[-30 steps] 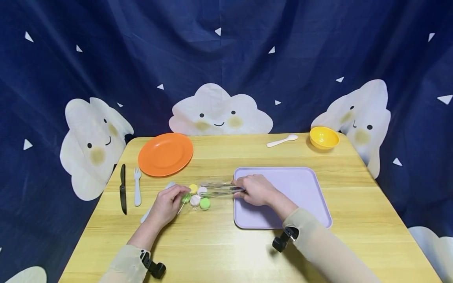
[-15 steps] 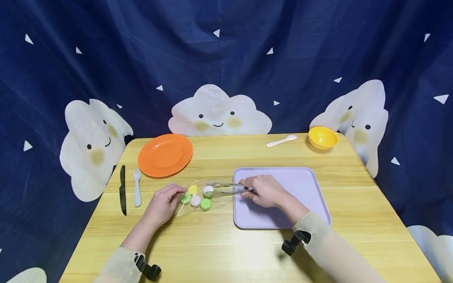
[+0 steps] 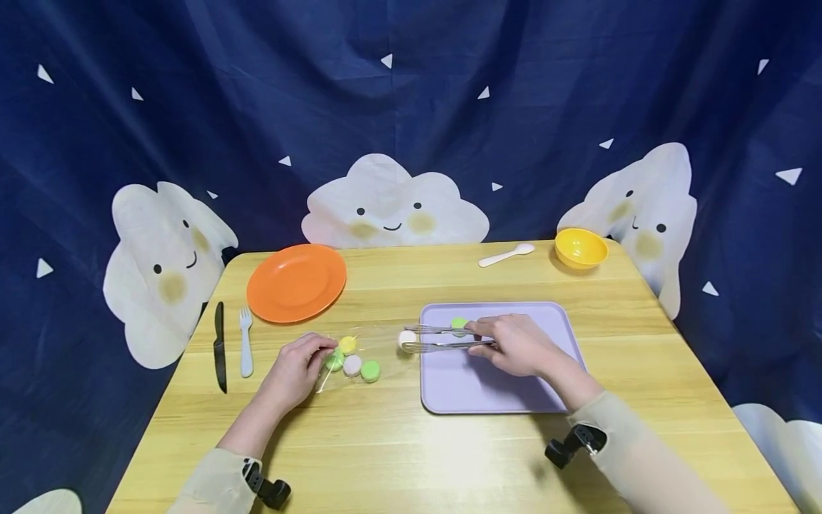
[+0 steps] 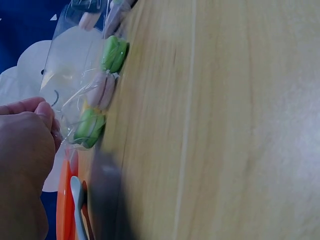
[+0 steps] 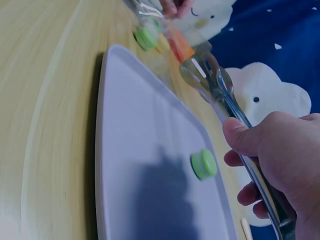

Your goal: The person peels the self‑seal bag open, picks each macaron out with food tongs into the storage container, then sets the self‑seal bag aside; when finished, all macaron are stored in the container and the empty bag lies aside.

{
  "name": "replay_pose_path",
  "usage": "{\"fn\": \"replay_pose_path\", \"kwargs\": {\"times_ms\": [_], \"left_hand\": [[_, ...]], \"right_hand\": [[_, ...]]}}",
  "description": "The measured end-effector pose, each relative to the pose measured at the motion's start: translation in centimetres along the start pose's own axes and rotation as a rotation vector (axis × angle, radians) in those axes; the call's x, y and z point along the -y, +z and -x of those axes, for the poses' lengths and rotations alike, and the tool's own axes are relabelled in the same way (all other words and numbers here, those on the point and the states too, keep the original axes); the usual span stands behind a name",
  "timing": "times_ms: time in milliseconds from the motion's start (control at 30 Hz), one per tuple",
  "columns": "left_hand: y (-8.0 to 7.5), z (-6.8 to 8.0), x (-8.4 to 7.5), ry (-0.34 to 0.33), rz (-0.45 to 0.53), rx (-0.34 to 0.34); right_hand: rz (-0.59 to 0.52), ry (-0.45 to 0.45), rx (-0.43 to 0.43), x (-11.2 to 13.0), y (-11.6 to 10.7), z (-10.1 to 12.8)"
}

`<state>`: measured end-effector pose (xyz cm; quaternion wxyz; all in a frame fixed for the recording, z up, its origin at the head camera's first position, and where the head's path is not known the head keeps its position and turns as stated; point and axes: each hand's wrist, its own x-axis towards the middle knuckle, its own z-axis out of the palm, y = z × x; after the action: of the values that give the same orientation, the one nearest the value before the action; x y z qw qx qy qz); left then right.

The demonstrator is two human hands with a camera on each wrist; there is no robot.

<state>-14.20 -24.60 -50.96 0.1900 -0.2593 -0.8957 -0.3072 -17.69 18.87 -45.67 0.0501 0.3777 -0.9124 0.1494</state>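
Observation:
My left hand point(image 3: 295, 368) pinches the closed end of a clear plastic bag point(image 4: 70, 55) lying on the table. Inside it are several macarons: a yellow one point(image 3: 347, 345), a lilac one point(image 3: 352, 365) and green ones point(image 3: 370, 370). My right hand point(image 3: 520, 346) holds metal tongs point(image 5: 235, 107), thumb on one side and fingers on the other. Between the tong tips is a pale pinkish-white macaron point(image 3: 407, 338), at the bag's right end beside the lilac tray point(image 3: 469, 392). One green macaron point(image 5: 204, 164) stands on the tray near its far edge, partly behind the tongs in the head view.
An orange plate point(image 3: 297, 283) lies at the back left, with a light blue fork point(image 3: 246, 343) and a black knife point(image 3: 220, 348) in front of it. Toward the back right are a pale spoon point(image 3: 506, 255) and a yellow bowl point(image 3: 581, 248). A blue cloud-print curtain hangs behind the table.
My right hand has drawn the tongs rightward, and the pale macaron has come with them toward the tray. The green macaron on the tray is now uncovered. My left hand stays at the bag.

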Motion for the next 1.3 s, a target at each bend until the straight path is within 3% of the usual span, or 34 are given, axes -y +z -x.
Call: {"fn": "replay_pose_path", "kwargs": {"times_ms": [433, 833, 1067, 1300], "left_hand": [[0.6, 0.3, 0.2, -0.038, -0.048, -0.044], [0.2, 0.3, 0.1, -0.063, 0.025, 0.011], [0.2, 0.6, 0.5, -0.063, 0.049, -0.016], [0.4, 0.6, 0.4, -0.164, 0.111, -0.062]], "right_hand": [[-0.052, 0.037, -0.059, -3.6, -2.4, 3.9], [0.0, 0.133, -0.062, -6.8, -4.1, 7.6], [0.018, 0.183, -0.054, -8.1, -4.0, 9.1], [0.01, 0.259, -0.02, -8.9, -3.5, 9.8]]}}
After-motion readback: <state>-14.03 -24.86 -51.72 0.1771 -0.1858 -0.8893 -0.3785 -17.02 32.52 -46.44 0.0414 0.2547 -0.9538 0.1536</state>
